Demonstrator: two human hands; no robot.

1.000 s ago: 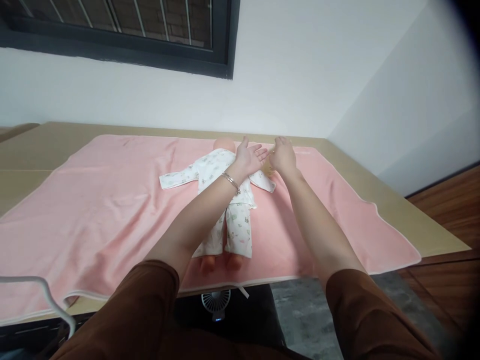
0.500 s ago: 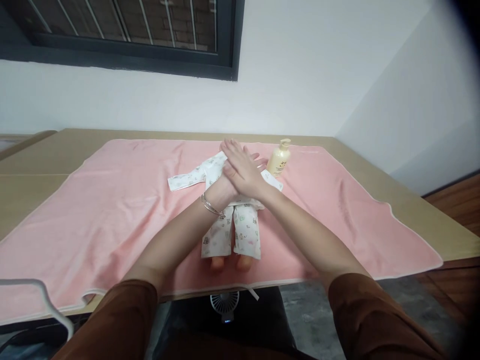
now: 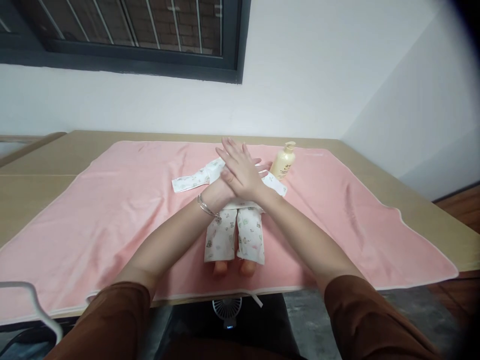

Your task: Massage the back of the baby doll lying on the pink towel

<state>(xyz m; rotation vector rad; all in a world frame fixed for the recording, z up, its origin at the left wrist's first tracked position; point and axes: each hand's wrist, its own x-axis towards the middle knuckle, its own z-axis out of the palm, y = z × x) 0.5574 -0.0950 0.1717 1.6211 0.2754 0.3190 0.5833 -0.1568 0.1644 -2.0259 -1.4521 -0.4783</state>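
Observation:
My right hand (image 3: 242,172) lies across the palm of my left hand (image 3: 221,192), both with fingers stretched out. The left hand is underneath and partly covered, its fingertips showing at the right; a silver bangle (image 3: 205,206) circles that wrist. Neither hand grips anything. Below them a doll (image 3: 221,237) in white patterned clothes lies on its back, feet toward me. My hands hide its head and most of its chest. Whether they touch the doll I cannot tell. A cream pump bottle (image 3: 283,162) stands to the right of the hands.
A pink blanket (image 3: 127,215) with some creases covers much of the wooden table (image 3: 378,220). A white wall and a dark-framed window (image 3: 150,62) rise behind. A small fan (image 3: 227,310) sits below the table's front edge. A grey curved tube (image 3: 37,302) is at lower left.
My hands stay crossed; the right hand's fingers are spread a little wider and it has slid slightly over the left. The whole view has shifted slightly.

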